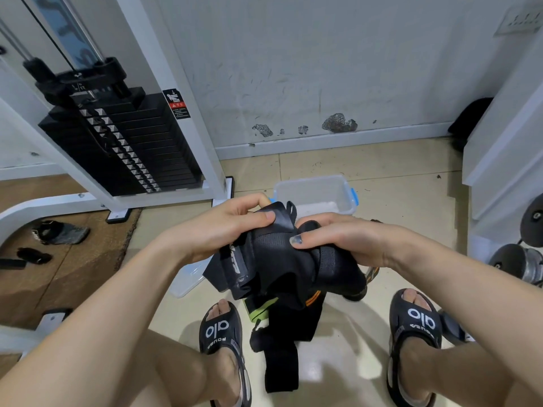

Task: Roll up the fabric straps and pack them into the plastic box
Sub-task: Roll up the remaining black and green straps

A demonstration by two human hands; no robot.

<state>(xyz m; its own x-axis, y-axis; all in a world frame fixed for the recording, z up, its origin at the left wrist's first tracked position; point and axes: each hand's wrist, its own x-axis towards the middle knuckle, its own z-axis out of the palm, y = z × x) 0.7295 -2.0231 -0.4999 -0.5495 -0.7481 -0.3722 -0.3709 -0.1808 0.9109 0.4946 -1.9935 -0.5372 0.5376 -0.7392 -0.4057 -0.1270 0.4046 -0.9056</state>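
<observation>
Left hand: my left hand [235, 227] is curled onto the upper left part of the black fabric strap bundle [273, 259]; thumb pressed on top near a satin edge, fingers wrapped behind it.
Right hand: my right hand [346, 239] grips the right side of the same bundle; thumb lies across the mesh face, fingers curl over the far edge.
Strap bundle: held in the air between both hands, above the floor and between my feet. It is bunched, not a neat roll. A grey printed tab shows on its left side; I cannot read it.
Hanging ends: loose black strap ends [282, 348] trail down from the bundle to the tile floor [382, 177]; one carries a green stripe, one an orange stripe.
Plastic box: clear plastic box [317, 192] with blue latches sits open on the floor just beyond my hands, near the wall. I cannot tell what is inside.
Lid: a clear lid [188, 277] lies on the floor under my left wrist.
Surroundings: black weight stack [129, 142] in a white frame at left; black sandals [223, 330] on both feet; other dark straps [58, 233] on the wood floor far left.
</observation>
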